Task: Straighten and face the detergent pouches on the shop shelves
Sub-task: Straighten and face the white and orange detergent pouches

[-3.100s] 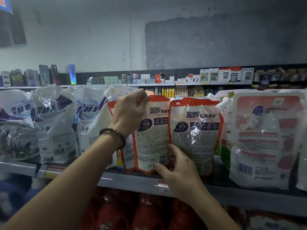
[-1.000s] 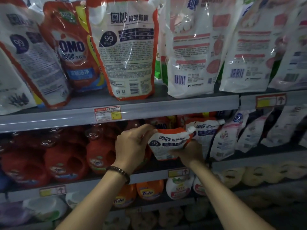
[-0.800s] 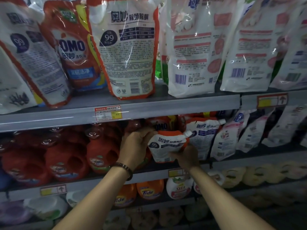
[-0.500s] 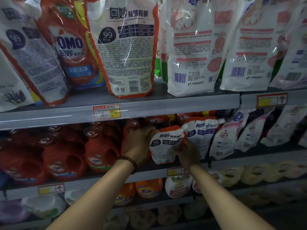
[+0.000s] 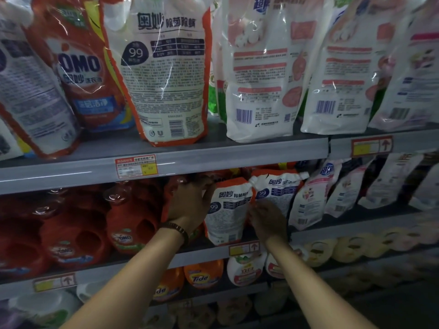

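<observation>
A small white pouch with orange edges and a "99" badge (image 5: 229,210) stands upright on the second shelf (image 5: 133,262), its back label facing me. My left hand (image 5: 190,205) grips its upper left edge. My right hand (image 5: 268,219) pinches its right edge, just below the spout. A matching pouch (image 5: 278,191) stands right behind it to the right. On the shelf above, a large pouch of the same kind (image 5: 166,72) and an OMO pouch (image 5: 80,74) stand among others.
Red detergent bottles (image 5: 128,224) fill the second shelf left of my hands. White and pink pouches (image 5: 311,205) lean to the right. Large white pouches (image 5: 261,67) line the top shelf. Tide bottles (image 5: 202,276) sit on the shelf below.
My view dropped from the top shelf to the second one. Over the last second both hands raised the small pouch from tilted to upright and pushed it back onto the shelf.
</observation>
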